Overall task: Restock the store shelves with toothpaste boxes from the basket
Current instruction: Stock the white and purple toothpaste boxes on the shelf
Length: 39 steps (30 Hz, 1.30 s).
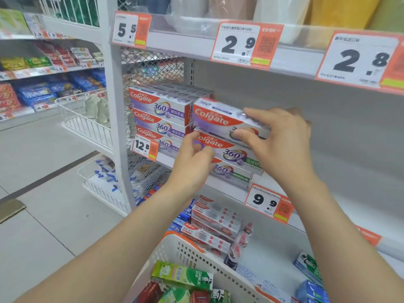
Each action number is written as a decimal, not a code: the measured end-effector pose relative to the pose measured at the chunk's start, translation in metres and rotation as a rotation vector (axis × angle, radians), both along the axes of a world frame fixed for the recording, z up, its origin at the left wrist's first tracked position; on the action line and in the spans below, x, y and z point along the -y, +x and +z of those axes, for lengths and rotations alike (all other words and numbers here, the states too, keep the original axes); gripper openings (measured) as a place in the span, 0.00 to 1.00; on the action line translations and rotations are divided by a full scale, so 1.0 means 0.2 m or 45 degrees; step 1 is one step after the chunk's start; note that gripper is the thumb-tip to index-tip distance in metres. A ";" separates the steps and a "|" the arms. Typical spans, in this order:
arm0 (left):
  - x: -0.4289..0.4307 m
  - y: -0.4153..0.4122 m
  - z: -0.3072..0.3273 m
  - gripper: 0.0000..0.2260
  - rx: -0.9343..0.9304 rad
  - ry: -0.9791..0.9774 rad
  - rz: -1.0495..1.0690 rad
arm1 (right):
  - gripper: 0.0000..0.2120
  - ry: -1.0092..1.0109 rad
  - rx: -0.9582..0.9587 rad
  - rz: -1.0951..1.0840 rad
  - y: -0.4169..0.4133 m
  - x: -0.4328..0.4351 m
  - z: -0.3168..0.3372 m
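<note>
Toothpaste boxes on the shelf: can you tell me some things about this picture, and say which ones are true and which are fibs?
1. The right hand grips the top Colgate box. True.
2. The basket has nothing in it. False: a green box and other boxes lie inside.
3. The price tag below the left stack reads 12.8. True.
4. The left hand reaches into the basket. False: it is up at the shelf, holding the end of the lower Colgate box.
</note>
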<state>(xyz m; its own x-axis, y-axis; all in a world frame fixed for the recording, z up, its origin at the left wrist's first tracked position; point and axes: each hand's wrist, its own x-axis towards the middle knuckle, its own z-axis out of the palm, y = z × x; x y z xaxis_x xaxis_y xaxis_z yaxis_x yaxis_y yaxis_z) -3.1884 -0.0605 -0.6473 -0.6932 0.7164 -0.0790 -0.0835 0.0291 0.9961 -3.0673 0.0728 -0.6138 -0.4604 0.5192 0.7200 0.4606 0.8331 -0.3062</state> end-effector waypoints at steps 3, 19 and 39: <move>-0.02 -0.02 -0.06 0.38 -0.054 -0.037 0.010 | 0.19 0.032 0.260 -0.065 -0.01 -0.02 -0.01; -0.04 0.00 -0.08 0.32 -0.447 -0.042 0.034 | 0.07 -0.527 -0.714 0.115 0.23 0.10 -0.29; -0.02 0.08 -0.17 0.36 -0.936 -0.094 -0.181 | 0.08 -0.639 -0.393 -0.054 0.19 0.14 -0.35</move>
<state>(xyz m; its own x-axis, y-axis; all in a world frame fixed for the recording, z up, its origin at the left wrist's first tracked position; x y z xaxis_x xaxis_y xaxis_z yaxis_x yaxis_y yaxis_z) -3.1732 -0.0572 -0.6805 -0.4869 0.8139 0.3170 0.6118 0.0589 0.7888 -3.0291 0.0452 -0.6843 -0.2402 0.8443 0.4790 0.3173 0.5347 -0.7832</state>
